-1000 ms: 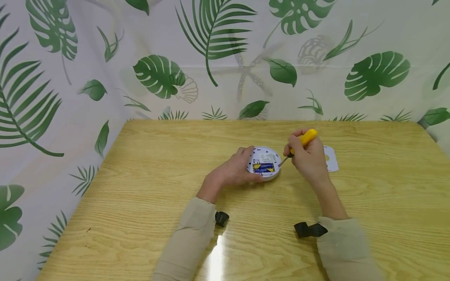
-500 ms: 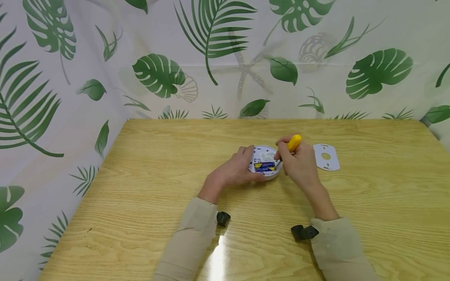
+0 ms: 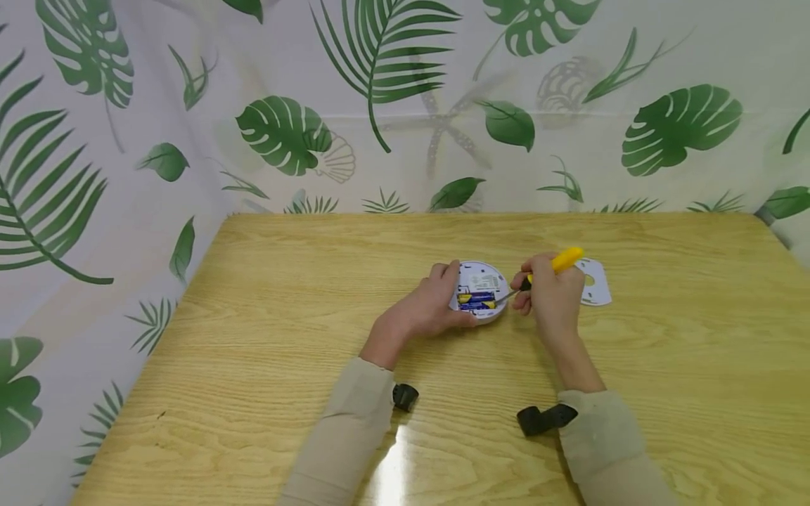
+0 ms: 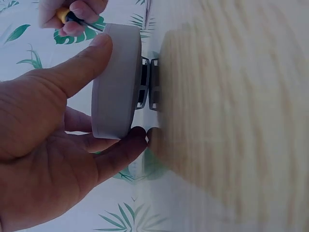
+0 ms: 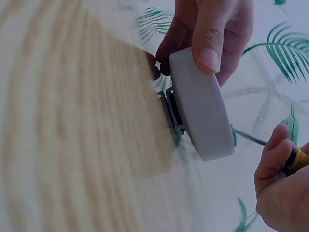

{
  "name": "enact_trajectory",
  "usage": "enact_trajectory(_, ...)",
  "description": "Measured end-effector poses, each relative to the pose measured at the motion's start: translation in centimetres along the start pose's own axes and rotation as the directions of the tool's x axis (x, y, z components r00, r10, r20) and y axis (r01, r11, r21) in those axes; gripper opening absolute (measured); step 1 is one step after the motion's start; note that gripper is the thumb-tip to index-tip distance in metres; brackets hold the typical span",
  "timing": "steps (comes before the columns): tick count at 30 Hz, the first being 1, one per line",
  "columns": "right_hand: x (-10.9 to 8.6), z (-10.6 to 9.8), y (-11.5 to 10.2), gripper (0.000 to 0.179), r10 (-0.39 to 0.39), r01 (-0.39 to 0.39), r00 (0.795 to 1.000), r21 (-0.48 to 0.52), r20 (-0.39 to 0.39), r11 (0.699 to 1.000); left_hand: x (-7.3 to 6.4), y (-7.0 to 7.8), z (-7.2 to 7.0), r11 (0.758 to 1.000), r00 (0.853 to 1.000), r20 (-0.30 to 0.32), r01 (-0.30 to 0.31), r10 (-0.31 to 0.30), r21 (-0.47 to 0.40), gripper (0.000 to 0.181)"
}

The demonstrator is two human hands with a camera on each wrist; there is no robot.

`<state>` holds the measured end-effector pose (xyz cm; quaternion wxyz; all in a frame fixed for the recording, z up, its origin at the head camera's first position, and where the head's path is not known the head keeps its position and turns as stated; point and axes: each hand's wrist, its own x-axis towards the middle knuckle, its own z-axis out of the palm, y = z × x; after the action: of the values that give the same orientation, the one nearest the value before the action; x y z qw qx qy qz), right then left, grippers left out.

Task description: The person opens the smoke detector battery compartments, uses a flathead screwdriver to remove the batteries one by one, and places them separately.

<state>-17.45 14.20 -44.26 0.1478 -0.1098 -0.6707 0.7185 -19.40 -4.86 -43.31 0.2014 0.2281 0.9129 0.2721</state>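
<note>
My left hand (image 3: 425, 302) grips a round white battery-powered device (image 3: 486, 278), which looks like a smoke alarm, by its left side. Its back faces up, showing two blue-and-yellow batteries (image 3: 476, 298) in an uncovered compartment. In the left wrist view the thumb lies on the side wall of the device (image 4: 116, 82), with fingers around its lower end. My right hand (image 3: 555, 299) holds a screwdriver (image 3: 568, 258) by its yellow handle. The metal shaft slants down to the left, its tip at the batteries' right end. In the right wrist view, the device hides the tip of the screwdriver (image 5: 248, 137).
A white mounting plate (image 3: 598, 284) with a round centre hole lies on the wooden table (image 3: 285, 295), partly behind my right hand. A leaf-patterned cloth (image 3: 405, 105) rises along the table's far edge. Black wrist cameras are strapped near both sleeves.
The screwdriver's tip has gone from the device's right edge to the batteries' right end. My right hand moved left, then back right, its handle now lying flatter. My left hand barely shifted.
</note>
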Motion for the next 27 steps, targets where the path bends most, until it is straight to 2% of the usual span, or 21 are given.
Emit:
enact_trajectory(4, 0.6, -0.5, 0.4, 0.024, 0.135, -0.133, 0.991, 0.144, -0.009, 0.981, 0.0, -0.2, -0.2, 1.000, 1.000, -0.004, -0.015, 0.015, -0.014, 0.101)
enact_trajectory(8, 1.1, -0.8, 0.6, 0.019, 0.281, -0.274, 0.959, 0.267, 0.012, 0.924, -0.1, -0.2, -0.3, 1.000, 1.000, 0.004, -0.025, 0.025, -0.015, 0.100)
enact_trajectory(11, 1.2, -0.8, 0.5, 0.017, 0.356, -0.339, 0.935, 0.322, 0.008, 0.884, -0.1, -0.2, -0.4, 1.000, 1.000, 0.012, -0.028, 0.029, -0.008, 0.100)
enact_trajectory(13, 1.2, -0.8, 0.4, 0.017, 0.368, -0.348, 0.930, 0.322, -0.003, 0.881, -0.1, -0.2, -0.4, 1.000, 1.000, 0.014, -0.027, 0.027, -0.002, 0.099)
enact_trajectory(16, 1.0, -0.6, 0.2, 0.019, 0.300, -0.286, 0.954, 0.255, -0.016, 0.923, -0.1, -0.2, -0.3, 1.000, 1.000, 0.014, -0.018, 0.018, -0.010, 0.099)
enact_trajectory(18, 0.8, -0.5, 0.1, 0.021, 0.199, -0.193, 0.980, 0.183, -0.015, 0.964, -0.1, -0.2, -0.2, 1.000, 1.000, 0.013, -0.007, 0.007, -0.020, 0.100)
enact_trajectory(20, 0.5, -0.4, 0.1, 0.022, 0.085, -0.083, 0.996, 0.111, -0.010, 0.990, -0.2, -0.2, 0.0, 0.999, 1.000, 0.016, 0.003, -0.002, -0.032, 0.100)
enact_trajectory(22, 0.4, -0.4, 0.1, 0.022, -0.014, 0.013, 1.000, 0.035, 0.017, 0.999, -0.2, -0.2, 0.0, 0.999, 1.000, 0.018, 0.011, -0.011, -0.036, 0.099)
enact_trajectory(24, 0.3, -0.3, 0.2, 0.021, -0.073, 0.074, 0.996, -0.021, 0.043, 0.997, -0.2, -0.2, 0.0, 0.999, 1.000, 0.017, 0.014, -0.013, -0.033, 0.099)
enact_trajectory(27, 0.3, 0.0, 0.5, 0.020, -0.084, 0.092, 0.992, -0.090, 0.091, 0.992, -0.2, -0.2, -0.1, 1.000, 1.000, 0.011, 0.010, -0.010, -0.019, 0.100)
